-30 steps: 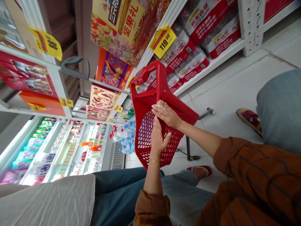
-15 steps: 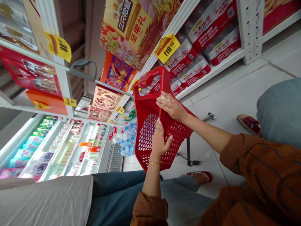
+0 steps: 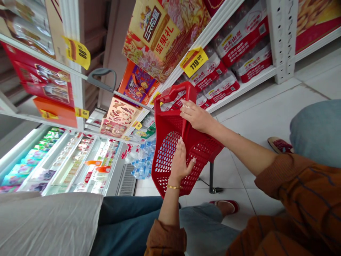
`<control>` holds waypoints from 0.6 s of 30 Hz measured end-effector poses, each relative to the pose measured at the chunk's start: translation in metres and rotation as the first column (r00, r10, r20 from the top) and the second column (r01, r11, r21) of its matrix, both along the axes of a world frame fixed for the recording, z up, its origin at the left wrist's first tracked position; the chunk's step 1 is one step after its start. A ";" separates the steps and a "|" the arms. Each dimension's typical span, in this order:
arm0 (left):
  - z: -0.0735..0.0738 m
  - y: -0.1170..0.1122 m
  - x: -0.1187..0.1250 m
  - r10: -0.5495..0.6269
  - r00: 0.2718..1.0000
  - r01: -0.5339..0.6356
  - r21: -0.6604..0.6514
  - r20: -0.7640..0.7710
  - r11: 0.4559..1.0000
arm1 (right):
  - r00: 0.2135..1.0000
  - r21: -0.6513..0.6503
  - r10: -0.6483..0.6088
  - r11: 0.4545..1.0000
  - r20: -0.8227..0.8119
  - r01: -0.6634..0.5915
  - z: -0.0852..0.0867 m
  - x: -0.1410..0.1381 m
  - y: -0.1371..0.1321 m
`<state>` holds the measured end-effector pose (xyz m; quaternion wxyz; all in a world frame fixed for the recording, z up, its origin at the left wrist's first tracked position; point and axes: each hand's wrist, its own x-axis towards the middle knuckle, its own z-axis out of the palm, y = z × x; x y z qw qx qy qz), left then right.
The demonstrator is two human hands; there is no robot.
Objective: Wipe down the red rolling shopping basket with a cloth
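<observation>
Red plastic mesh shopping basket (image 3: 166,153) hangs near the body, handle at far end. Right hand (image 3: 197,116) half closed over the rim, pinching a small pale item (image 3: 185,106). Left hand (image 3: 181,165) open, flat on the mesh. Just beyond: shrink-wrapped Nongfu Spring water packs (image 3: 221,67) on a white shelf (image 3: 239,83), 119.00 price tag (image 3: 194,62). Lit chiller (image 3: 69,161) left.

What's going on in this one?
A person in a store aisle is handling a red mesh shopping basket with both bare hands. The right hand curls over the basket's upper edge, with a small pale item at the fingertips. The left hand, wearing a gold bracelet, lies open against the mesh. Packs of Nongfu Spring bottled water fill the shelves beyond.
</observation>
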<state>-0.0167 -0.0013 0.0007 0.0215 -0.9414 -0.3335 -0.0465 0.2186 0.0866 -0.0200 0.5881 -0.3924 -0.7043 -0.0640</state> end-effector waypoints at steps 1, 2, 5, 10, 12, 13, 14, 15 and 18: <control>0.000 0.000 -0.002 -0.008 1.000 0.008 0.007 -0.002 1.000 | 1.000 0.000 -0.004 1.000 0.007 0.004 0.000 -0.001 -0.002; -0.001 0.000 -0.004 -0.015 1.000 0.015 0.015 -0.003 1.000 | 1.000 0.000 -0.009 1.000 0.011 0.009 0.000 -0.002 -0.003; -0.003 0.001 -0.009 -0.031 0.999 0.031 0.040 -0.010 0.999 | 0.999 0.002 -0.039 0.999 0.031 0.039 0.001 -0.005 -0.006; -0.005 -0.001 -0.017 -0.025 0.999 0.027 0.087 -0.023 0.996 | 0.991 0.030 -0.078 0.997 0.110 0.075 0.005 -0.010 -0.013; -0.006 -0.003 -0.022 -0.008 0.999 0.012 0.106 -0.043 0.994 | 0.987 0.023 -0.077 0.997 0.138 0.074 0.008 -0.012 -0.018; -0.006 -0.004 -0.025 0.003 0.998 0.004 0.117 -0.055 0.993 | 0.985 0.016 -0.076 0.997 0.156 0.074 0.010 -0.012 -0.021; -0.006 -0.005 -0.027 0.011 0.998 -0.002 0.129 -0.068 0.992 | 0.981 0.008 -0.077 0.997 0.178 0.077 0.012 -0.013 -0.024; -0.005 -0.007 -0.029 0.019 0.997 -0.008 0.142 -0.080 0.990 | 0.976 0.002 -0.081 0.997 0.204 0.083 0.015 -0.014 -0.028; -0.003 -0.012 -0.028 0.048 0.995 -0.031 0.187 -0.087 0.982 | 0.961 -0.010 -0.096 0.995 0.261 0.102 0.020 -0.016 -0.037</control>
